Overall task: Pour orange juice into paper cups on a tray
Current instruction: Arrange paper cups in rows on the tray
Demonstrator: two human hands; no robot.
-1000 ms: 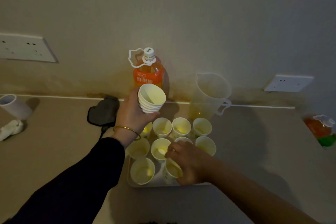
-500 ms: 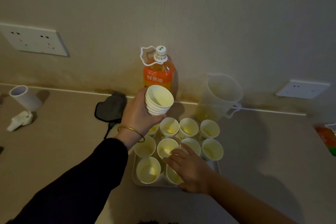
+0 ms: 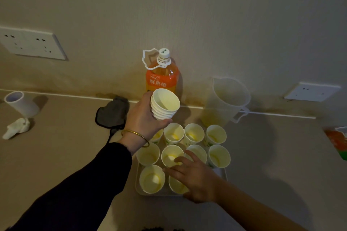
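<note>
Uncurled from front paper cup (image 3: 177, 186) on tray (image 3: 222, 173): right hand (image 3: 195, 176), fingers loosely spread | left hand (image 3: 144, 118) (bangled) gripping nested cup stack (image 3: 164, 104) above tray's far-left corner | capped orange juice bottle (image 3: 162, 78) behind tray

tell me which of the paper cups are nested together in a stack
The white paper cups gripped in the left hand, held tilted above the back-left of the pale plastic tray. Every cup on that tray stands singly and upright.
</note>
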